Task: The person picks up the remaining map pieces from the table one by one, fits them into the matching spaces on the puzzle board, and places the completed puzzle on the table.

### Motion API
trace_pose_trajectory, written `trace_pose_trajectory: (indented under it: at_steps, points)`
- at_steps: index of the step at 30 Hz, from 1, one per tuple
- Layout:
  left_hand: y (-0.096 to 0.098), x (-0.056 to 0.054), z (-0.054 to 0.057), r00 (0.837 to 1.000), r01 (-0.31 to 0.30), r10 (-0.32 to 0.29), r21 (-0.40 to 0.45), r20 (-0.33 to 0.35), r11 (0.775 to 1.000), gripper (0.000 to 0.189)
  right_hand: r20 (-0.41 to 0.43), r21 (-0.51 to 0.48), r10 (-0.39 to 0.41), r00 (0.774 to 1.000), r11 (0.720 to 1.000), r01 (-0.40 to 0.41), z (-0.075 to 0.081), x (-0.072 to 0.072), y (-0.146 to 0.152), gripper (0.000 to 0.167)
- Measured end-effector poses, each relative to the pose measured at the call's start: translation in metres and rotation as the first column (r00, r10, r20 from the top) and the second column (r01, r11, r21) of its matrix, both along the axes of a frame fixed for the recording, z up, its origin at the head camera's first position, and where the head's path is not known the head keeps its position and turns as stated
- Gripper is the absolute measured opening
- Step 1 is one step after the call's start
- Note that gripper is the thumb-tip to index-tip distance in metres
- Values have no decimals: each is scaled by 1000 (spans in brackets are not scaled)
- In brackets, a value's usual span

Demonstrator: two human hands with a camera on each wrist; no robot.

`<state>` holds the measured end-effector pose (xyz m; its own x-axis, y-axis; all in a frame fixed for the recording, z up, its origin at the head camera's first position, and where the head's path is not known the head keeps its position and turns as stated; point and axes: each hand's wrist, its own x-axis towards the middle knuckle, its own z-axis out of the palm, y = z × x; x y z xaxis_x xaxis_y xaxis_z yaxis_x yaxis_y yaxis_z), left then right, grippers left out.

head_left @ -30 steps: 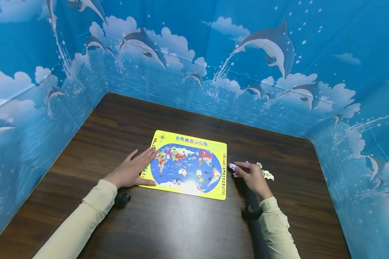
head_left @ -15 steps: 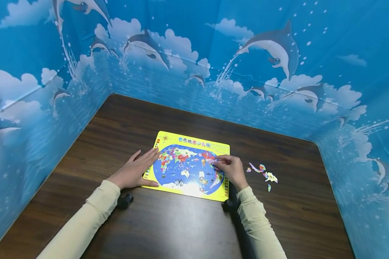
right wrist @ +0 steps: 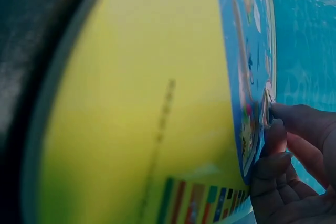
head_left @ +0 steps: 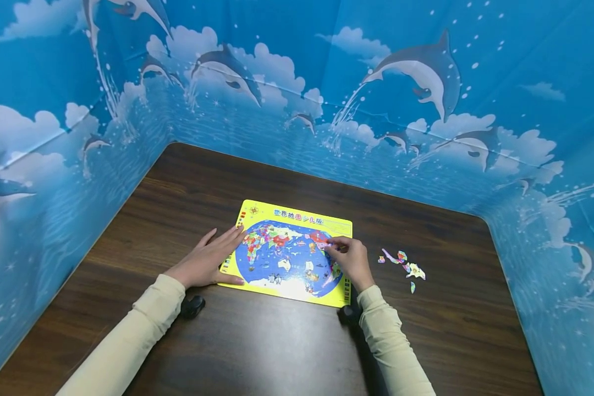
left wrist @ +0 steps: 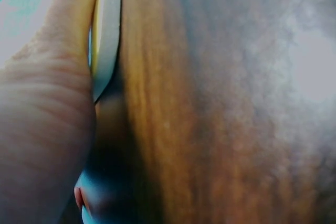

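A yellow world map puzzle board with a blue oval map lies flat on the table. Across its left edge rests my left hand, fingers spread, thumb along the near border; it holds nothing. My right hand is over the map's right side and pinches a small puzzle piece between thumb and fingers. The piece is close against the map, below the red area, mostly hidden by the fingertips. In the left wrist view, part of the left hand lies against the board's edge.
Several loose puzzle pieces lie right of the board, among them a thin purple one and a small green one. The dark wood table is bordered by blue dolphin-print curtains. Black wrist devices sit beneath both wrists.
My right hand has moved left from beside the loose pieces onto the map, carrying the puzzle piece, and has stayed there over the last half second. The left hand keeps its place on the board.
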<state>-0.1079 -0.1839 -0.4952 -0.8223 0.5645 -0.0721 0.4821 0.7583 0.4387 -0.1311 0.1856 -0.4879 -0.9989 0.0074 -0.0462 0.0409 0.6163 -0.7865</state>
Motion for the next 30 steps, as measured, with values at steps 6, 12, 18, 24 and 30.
trace_pose_trajectory:
  at_steps: [6,12,18,24,30]
  points:
    - [1,-1,2,1000,-1,1,-5,13,1000,116,-42,116,51,998,992,-46,-1,2,-2,24]
    - [1,0,2,1000,-7,7,-14,26,1000,117,-68,206,81,994,976,-65,-3,4,-6,23]
    - [1,-1,1,1000,-7,8,-14,17,1000,116,-82,288,94,992,955,-66,-1,2,-8,22]
    - [1,-1,2,1000,-8,8,-22,25,1000,118,-92,329,112,989,941,-76,1,0,-10,23]
    - [1,-1,1,999,-10,12,-30,45,999,119,-77,308,94,993,949,-66,1,1,-9,24]
